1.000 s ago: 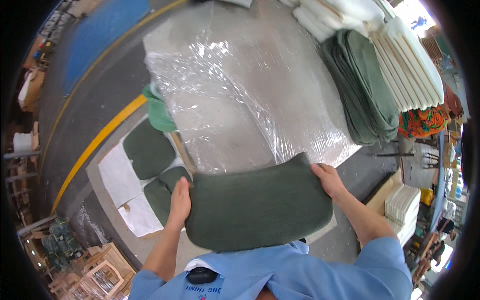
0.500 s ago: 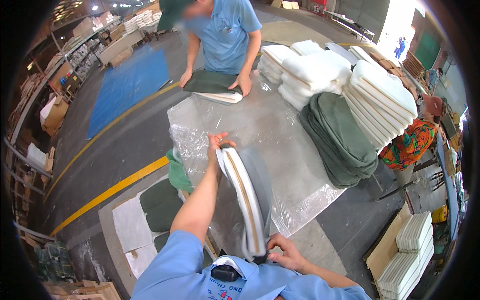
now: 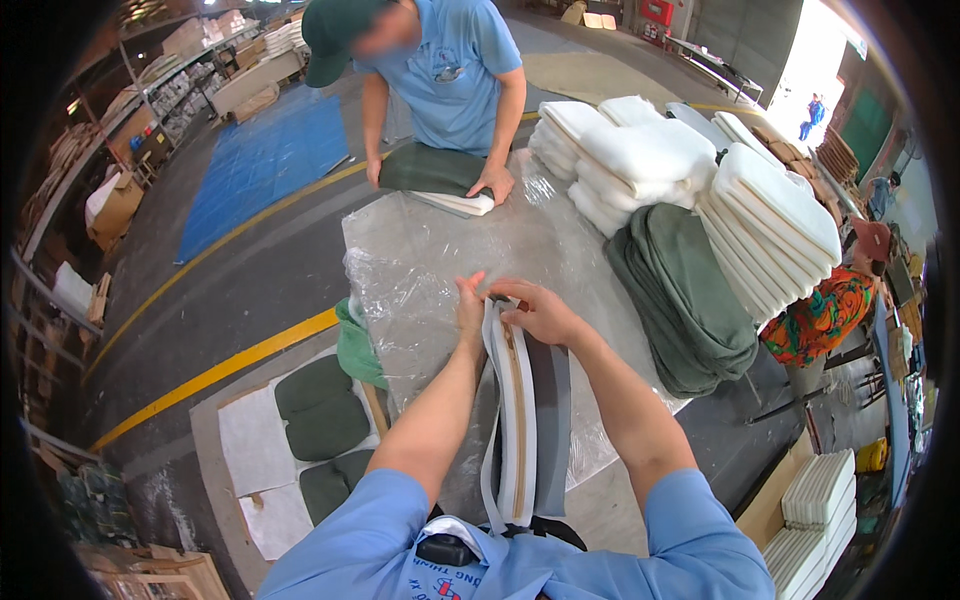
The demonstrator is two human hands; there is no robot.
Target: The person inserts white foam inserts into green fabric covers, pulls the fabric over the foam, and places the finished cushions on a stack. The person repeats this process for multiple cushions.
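A long layered foam cushion (image 3: 515, 420), white with a tan band along its middle, stands on edge between my arms with its near end against my body. Grey fabric (image 3: 551, 430) lies along its right side. My right hand (image 3: 540, 312) is closed on the far end, thumb on the foam's top edge and fingers on a dark bit of cover. At the same end my left hand (image 3: 470, 305) grips from the left side, its fingers partly hidden. Under it spreads the table (image 3: 420, 240), covered in clear plastic film.
Dark green covers (image 3: 680, 300) lie piled at the table's right, beside stacked white foam pads (image 3: 770, 225). Across the table a co-worker (image 3: 440, 90) presses on a green-covered cushion (image 3: 435, 170). Green pieces (image 3: 325, 410) lie on a board at left. White pads (image 3: 815, 520) stand lower right.
My right hand has moved from the cushion's near end to its far end, beside my left hand. The cushion has swung slightly right and stands straighter.
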